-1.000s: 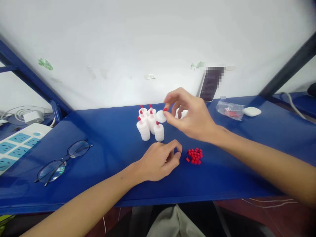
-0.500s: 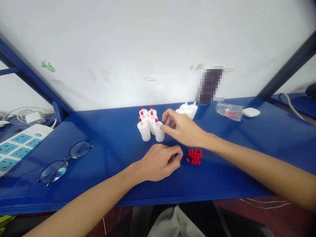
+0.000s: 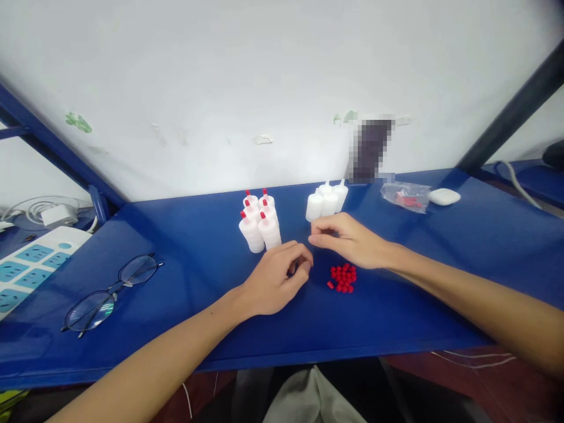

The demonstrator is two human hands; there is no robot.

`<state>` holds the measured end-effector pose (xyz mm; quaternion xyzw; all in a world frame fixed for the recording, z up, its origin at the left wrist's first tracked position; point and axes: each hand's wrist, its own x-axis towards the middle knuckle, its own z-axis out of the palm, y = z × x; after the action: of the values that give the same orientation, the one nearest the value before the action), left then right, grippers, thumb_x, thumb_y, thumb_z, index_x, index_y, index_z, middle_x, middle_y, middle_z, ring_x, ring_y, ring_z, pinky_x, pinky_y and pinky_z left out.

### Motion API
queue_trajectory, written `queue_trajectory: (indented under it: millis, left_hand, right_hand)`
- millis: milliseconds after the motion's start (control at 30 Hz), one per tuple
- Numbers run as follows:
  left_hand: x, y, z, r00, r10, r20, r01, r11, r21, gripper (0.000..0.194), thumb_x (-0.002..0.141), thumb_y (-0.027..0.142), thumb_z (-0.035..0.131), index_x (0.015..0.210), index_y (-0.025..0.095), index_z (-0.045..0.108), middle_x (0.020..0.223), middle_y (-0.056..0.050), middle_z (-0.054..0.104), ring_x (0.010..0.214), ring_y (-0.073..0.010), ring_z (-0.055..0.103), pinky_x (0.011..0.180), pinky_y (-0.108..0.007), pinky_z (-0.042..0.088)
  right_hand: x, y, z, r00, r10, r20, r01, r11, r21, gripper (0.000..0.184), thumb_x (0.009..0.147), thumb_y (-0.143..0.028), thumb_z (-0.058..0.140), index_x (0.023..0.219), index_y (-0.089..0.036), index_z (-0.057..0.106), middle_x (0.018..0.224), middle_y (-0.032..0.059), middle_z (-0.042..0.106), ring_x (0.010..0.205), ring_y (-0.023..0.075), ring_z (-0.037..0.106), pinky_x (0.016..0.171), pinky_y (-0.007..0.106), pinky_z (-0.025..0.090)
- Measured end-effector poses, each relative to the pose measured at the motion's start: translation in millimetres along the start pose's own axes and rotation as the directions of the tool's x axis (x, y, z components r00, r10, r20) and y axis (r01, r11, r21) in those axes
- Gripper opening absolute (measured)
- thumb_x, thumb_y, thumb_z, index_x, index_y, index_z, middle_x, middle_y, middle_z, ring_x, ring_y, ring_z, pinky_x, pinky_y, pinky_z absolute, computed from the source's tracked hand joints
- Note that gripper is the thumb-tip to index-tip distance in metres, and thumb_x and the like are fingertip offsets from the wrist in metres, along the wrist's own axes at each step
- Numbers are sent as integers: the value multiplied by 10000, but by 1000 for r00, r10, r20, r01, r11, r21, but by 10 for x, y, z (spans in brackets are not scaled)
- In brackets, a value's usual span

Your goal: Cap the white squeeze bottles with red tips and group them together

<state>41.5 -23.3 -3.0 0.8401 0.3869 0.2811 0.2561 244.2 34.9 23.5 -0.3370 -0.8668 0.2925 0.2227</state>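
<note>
My right hand [image 3: 348,241] rests on the blue table [image 3: 176,235], fingers curled together in a pinch with nothing showing between them. It lies between a group of uncapped white bottles [image 3: 325,201] behind it and a heap of small red caps [image 3: 342,278] in front. My left hand [image 3: 277,279] is curled in a loose fist left of the caps; whether it holds anything is hidden. Several white bottles with red caps [image 3: 258,223] stand in a cluster just beyond my left hand.
A pair of glasses [image 3: 110,291] lies at the left, beside a white power strip [image 3: 30,264]. At the back right are a small plastic bag [image 3: 405,197], a white earbud case [image 3: 444,196] and a dark phone [image 3: 369,150] leaning on the wall.
My right hand set a capped bottle down with the capped cluster, then drew back toward me to just above the red caps. My left hand shifted slightly left and forward.
</note>
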Motion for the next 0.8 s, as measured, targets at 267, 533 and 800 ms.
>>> queue_trajectory:
  millis: [267,533,800]
  left_hand:
    - [-5,37,11,987,59,149,-76,991,111,158,947,162,441,885,173,585,837,-8,586,742,-143,510,708,-286,397]
    - [-14,-6,25,999,-6,48,6,1000,9,122,979,217,425,1038,201,530,803,16,569,693,-128,505,673,-272,406]
    - [-28,22,72,974,-187,-126,166,973,-157,462,984,309,460,1407,241,285,800,49,527,505,-72,439,536,-228,378]
  right_hand:
    - [-67,202,-203,936,-97,-338,-61,901,-428,162,920,-295,503,883,-179,610,729,14,613,619,143,518,623,285,354]
    - [34,325,-109,944,119,-307,-218,925,-312,571,919,-307,512,1464,-158,431,637,-8,630,608,188,606,617,290,412]
    - [-46,167,-52,990,50,-132,-32,990,137,350,934,-355,554,1211,-156,635,565,-58,539,480,103,481,518,243,383]
